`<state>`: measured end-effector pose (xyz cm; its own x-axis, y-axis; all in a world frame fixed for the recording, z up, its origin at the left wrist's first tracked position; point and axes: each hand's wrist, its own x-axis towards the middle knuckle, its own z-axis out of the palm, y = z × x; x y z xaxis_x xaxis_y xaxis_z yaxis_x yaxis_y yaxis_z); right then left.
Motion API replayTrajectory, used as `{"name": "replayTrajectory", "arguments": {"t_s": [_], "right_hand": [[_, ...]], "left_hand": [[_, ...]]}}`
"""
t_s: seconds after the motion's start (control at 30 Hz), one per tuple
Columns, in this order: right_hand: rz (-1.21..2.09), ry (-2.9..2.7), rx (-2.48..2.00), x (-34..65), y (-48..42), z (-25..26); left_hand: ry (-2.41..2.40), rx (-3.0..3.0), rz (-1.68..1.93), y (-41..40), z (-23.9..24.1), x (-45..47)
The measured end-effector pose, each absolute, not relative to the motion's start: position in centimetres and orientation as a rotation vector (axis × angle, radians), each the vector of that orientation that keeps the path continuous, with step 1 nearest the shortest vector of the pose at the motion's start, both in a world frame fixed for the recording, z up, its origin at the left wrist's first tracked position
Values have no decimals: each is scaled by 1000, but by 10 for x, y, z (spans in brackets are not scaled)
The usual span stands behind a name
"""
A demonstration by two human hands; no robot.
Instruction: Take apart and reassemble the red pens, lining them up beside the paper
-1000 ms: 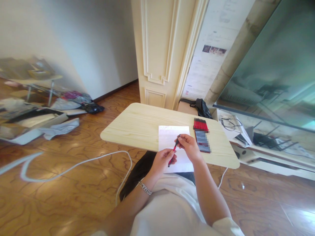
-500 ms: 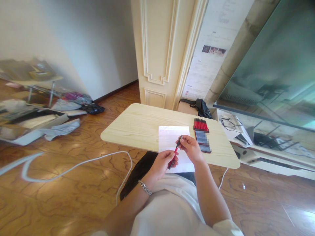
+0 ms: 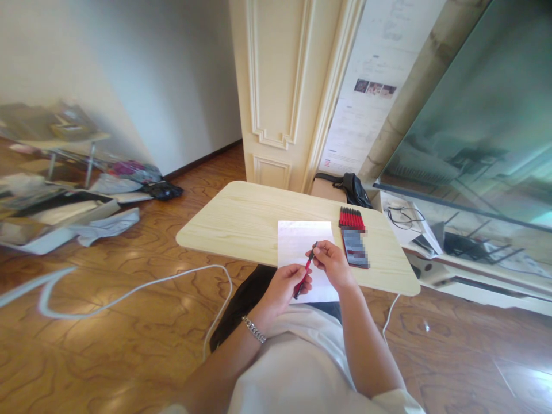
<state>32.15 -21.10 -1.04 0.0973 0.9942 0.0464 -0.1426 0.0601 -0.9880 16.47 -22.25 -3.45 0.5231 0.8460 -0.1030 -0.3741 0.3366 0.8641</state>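
A red pen with black ends [image 3: 309, 264] slants between my two hands, over a white sheet of paper [image 3: 297, 241]. My left hand [image 3: 290, 284] is closed around its lower, red part. Higher up, the fingers of my right hand [image 3: 330, 259] pinch the black end. The paper lies on a pale wooden table [image 3: 233, 221]. Several red and black pens [image 3: 352, 219] are lined up side by side to the right of the sheet. Just below them lies a flat dark item [image 3: 354, 247], mostly blurred out.
A black bag [image 3: 356, 190] rests behind the table. To the right runs a low white cabinet [image 3: 470, 279] with cables and papers, below a large dark screen [image 3: 483, 132]. A white cable [image 3: 142, 299] curls over the wooden floor, and boxes [image 3: 56, 224] lie at the left.
My right hand has dropped slightly and shifted a little left along the pen. My left hand still grips the pen in nearly the same place.
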Motion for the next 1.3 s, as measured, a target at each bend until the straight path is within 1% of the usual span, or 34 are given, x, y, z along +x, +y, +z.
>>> {"name": "replayTrajectory", "arguments": {"t_s": [0.17, 0.33, 0.4, 0.47, 0.67, 0.73, 0.9, 1.13, 1.3], "right_hand": [[1050, -1068, -1183, 316, -212, -20], [838, -1084, -1387, 306, -215, -27], [779, -1077, -1428, 304, -217, -28], [805, -1081, -1384, 304, -218, -25], [1089, -947, -1100, 316, -218, -11], [1070, -967, -1112, 316, -217, -13], [892, -940, -1180, 309, -217, -23], [1120, -905, -1063, 311, -217, -16], [1012, -859, -1140, 312, -215, -26]], "left_hand": [[770, 951, 977, -223, -40, 173], [926, 1089, 1151, -219, -48, 175], [924, 1101, 1130, -218, -48, 174], [860, 1058, 1040, -218, -46, 173], [674, 1002, 899, -221, -35, 172], [677, 1017, 904, -222, -37, 172], [809, 1062, 991, -220, -44, 174], [663, 1031, 893, -220, -40, 173], [812, 1073, 970, -220, -44, 176]]}}
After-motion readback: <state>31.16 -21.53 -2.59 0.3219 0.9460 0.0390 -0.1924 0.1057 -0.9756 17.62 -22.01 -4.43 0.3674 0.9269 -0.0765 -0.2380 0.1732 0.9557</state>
